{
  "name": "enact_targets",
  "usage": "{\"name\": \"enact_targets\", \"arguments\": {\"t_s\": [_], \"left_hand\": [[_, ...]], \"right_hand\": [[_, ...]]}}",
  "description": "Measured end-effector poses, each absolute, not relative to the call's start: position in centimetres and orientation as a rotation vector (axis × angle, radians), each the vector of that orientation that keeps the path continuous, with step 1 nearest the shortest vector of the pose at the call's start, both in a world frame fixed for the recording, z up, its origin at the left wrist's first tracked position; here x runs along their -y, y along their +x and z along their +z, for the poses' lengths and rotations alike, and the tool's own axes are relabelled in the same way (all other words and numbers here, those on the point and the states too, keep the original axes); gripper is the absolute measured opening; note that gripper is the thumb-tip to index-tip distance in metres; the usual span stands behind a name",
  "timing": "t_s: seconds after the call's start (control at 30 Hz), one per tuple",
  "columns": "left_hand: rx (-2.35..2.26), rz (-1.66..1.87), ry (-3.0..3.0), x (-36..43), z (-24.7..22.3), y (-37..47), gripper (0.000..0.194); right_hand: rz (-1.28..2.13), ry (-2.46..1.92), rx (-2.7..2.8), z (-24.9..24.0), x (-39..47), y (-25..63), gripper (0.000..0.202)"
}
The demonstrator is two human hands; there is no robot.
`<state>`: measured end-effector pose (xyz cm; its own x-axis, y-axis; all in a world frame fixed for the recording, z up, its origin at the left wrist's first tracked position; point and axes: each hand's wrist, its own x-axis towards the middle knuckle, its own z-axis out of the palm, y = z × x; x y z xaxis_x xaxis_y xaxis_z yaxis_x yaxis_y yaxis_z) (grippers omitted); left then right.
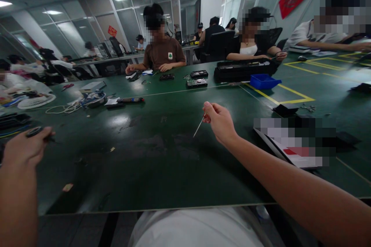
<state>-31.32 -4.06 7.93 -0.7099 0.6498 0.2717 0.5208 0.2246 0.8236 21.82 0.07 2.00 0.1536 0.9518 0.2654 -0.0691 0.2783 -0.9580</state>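
My right hand [222, 121] is closed above the middle of the green table [139, 177]. From its fingertips a thin metal rod [198, 127], like a screwdriver shaft, slants down and left; its other end is hidden in the hand. At the left edge, my left hand [24, 146] is closed around a small dark object [34, 131] with a rounded top. Blur and the fingers hide what kind of thing that is. Small pale scraps [67, 188] lie on the tabletop between my arms.
Ahead lie a dark-handled tool [130, 100], hard drives [197, 83] and a blue bin [264, 81]. A long black case [246, 70] stands behind the bin. To my right is a white booklet or box [290, 148]; cables and a white fan grille [36, 101] lie left. Co-workers sit opposite.
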Motion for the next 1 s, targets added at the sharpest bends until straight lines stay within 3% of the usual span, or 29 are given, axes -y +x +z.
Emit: {"name": "enact_targets", "arguments": {"t_s": [0.1,0.27,0.57,1.0], "left_hand": [[-1.992,1.603,0.968,1.8,7.9,-26.3,0.013],[-1.677,1.319,1.441,-1.0,6.2,-14.6,0.042],[-1.368,0.898,1.908,-0.9,2.5,1.4,0.034],[-1.267,0.915,2.051,1.6,0.8,2.6,0.027]], "right_hand": [[0.965,-1.014,1.211,2.3,0.2,21.7,0.029],[0.962,-0.987,1.313,2.5,0.6,21.6,0.023],[0.850,-0.906,1.192,2.2,0.4,22.1,0.023],[0.687,-0.971,1.361,2.4,0.9,21.9,0.021]]}}
